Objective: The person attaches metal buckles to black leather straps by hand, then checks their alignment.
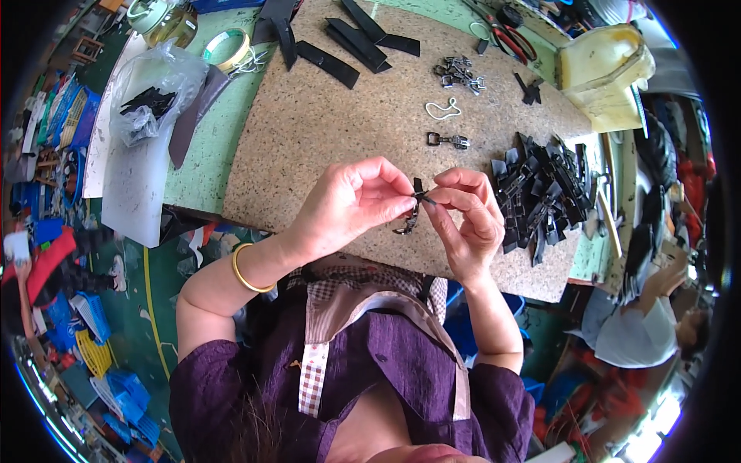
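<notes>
Near the front of the speckled board (309, 139), my two hands meet over a small black strap (417, 185). The fingertips of my left hand (347, 202) pinch it from one side. From the other side the thumb and fingers of my right hand (469, 220) grip it too. A dark metal buckle (410, 222) hangs just below the pinched spot; how it joins the strap is hidden by my fingertips. Beyond my hands lies a single metal buckle (448, 140), and farther off a small heap of buckles (460, 75).
Right of my hand is a large pile of black strap pieces (540, 193). A white string loop (442, 109) and wider black strips (355, 42) lie farther back. Around the edges are a plastic bag (158, 85), a tape roll (226, 49), red-handled pliers (515, 45) and a yellowish container (606, 69).
</notes>
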The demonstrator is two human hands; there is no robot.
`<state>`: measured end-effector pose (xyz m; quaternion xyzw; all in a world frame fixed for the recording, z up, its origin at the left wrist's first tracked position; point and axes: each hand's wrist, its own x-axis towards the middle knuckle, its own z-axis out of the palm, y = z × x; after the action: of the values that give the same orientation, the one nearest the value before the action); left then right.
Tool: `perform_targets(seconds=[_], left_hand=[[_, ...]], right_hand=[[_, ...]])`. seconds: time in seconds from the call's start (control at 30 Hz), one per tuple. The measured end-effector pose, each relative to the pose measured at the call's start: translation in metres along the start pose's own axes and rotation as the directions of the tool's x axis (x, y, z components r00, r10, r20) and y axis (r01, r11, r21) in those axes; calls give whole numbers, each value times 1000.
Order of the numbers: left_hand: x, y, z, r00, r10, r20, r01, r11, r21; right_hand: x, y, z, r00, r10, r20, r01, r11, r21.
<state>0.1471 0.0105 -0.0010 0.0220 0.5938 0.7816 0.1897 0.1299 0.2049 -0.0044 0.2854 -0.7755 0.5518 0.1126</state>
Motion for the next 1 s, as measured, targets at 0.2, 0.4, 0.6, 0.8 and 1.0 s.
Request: perform_targets(seconds=[0.2,0.4,0.6,0.8,1.0], left_hand=[[-6,-9,15,919,384,-93,-322,865,385],[-9,-9,15,944,316,-93,-279,918,283],[-9,-15,17,930,325,-172,-278,928,249],[-8,-7,11,940,308,-143,-254,917,308],[59,25,-83,739,657,149,-240,51,969]], right_hand=[[-7,-10,9,961,276,-18,-263,932,251],[-10,-10,12,879,472,69,-448,767,460],[-10,-15,20,838,539,90,-482,652,585],[-13,-9,21,905,426,2,-380,807,452],[-10,-4,16,889,458,-22,-331,675,659]])
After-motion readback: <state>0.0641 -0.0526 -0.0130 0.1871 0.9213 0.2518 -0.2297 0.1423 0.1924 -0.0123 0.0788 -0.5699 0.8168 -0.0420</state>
